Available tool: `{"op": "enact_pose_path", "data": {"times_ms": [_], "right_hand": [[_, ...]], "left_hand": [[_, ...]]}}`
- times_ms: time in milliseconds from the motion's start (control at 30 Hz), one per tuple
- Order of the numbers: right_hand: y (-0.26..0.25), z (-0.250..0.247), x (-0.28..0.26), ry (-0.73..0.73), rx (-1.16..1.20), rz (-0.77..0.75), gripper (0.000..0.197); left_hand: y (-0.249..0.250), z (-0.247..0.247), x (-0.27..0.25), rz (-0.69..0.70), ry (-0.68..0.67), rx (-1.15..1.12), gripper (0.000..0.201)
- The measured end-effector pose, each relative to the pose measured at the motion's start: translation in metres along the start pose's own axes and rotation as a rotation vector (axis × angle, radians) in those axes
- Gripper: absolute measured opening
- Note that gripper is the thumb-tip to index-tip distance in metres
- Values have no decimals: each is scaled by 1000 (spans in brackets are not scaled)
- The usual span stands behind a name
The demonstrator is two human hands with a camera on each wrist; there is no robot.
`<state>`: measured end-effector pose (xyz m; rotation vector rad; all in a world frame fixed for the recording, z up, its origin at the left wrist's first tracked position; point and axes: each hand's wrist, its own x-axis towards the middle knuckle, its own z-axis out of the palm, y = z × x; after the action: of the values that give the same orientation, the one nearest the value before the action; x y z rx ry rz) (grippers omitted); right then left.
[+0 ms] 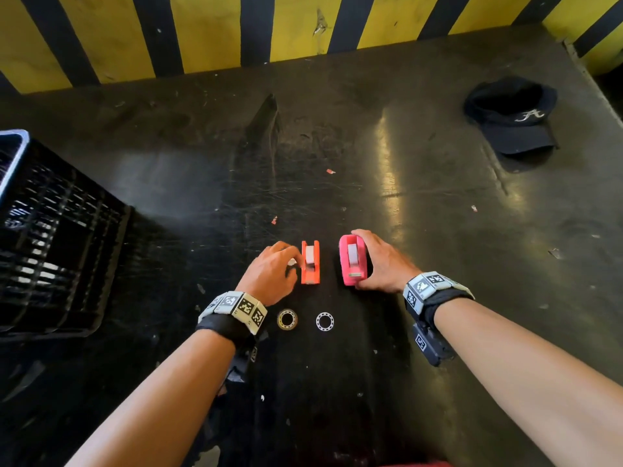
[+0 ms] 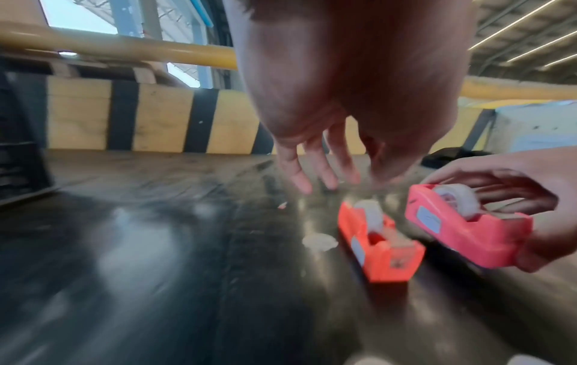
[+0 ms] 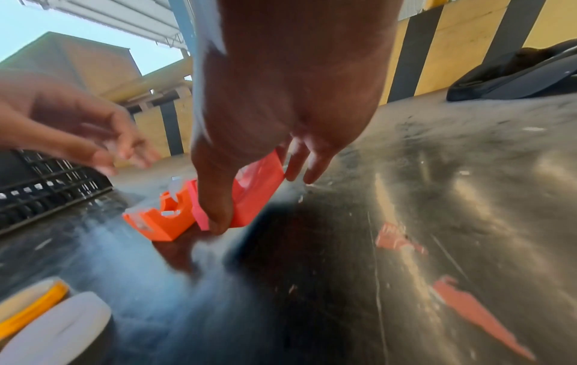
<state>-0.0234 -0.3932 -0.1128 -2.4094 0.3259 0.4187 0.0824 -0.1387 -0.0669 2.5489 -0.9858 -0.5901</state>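
A pink tape dispenser [image 1: 350,261] is gripped by my right hand [image 1: 369,261], thumb at its near end and fingers round its far end. In the left wrist view the pink dispenser [image 2: 462,229] looks tilted, its near end a little off the dark table [image 1: 421,197]. An orange tape dispenser [image 1: 310,262] stands on the table just left of it. My left hand [image 1: 288,264] hovers at the orange dispenser's left side with fingers [image 2: 324,172] relaxed and pointing down, holding nothing. A small white scrap [image 2: 318,240] lies beside the orange dispenser [image 2: 377,244].
Two loose tape rolls lie near my left wrist: a yellowish roll [image 1: 287,319] and a clear ring [image 1: 325,321]. A black crate [image 1: 50,230] stands at the left, a black cap [image 1: 512,116] at the far right. A yellow-and-black striped wall [image 1: 202,32] bounds the back.
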Motion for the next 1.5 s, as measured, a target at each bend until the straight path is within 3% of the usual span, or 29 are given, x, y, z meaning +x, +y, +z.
{"op": "enact_pose_path", "data": {"times_ms": [200,367,433,467,533,600,700,800,1000,1133,1267,1500], "right_hand": [[-8,16,4,11,-128,60,122],[-19,14,2,-68,-184,100,140],[-31,16,-7,9,-265,48,131],[-37,18,-13,87,-318,-43,115],[-49,27,-22,178,-350,-275,68],[-58,39,-29,49,-322,-416,39],[-67,55,-36,-267,-369,-383,43],[-66,68,-38,-367,-389,-318,46],[-84,63,-31,-338,-324,-370,32],[-121,49,-5,-165,-219,-470,39],[-154,43,37,-37,-391,-467,37],[-164,63,81,-64,-606,-315,32]], "left_hand": [[-32,21,-29,-159,-199,-87,27],[-35,27,-35,-221,-357,-103,62],[-34,27,-36,-222,-426,-63,71],[-34,28,-37,-212,-437,-42,73],[-34,32,-41,-183,-427,-3,71],[-34,36,-45,-162,-405,35,65],[-35,41,-50,-152,-367,62,54],[-38,45,-57,-158,-338,43,48],[-54,34,-61,-209,-258,-54,45],[-72,8,-47,-250,-147,-63,47],[-88,-15,-26,-297,-51,-46,55],[-106,-8,-2,-343,-50,-45,46]]}}
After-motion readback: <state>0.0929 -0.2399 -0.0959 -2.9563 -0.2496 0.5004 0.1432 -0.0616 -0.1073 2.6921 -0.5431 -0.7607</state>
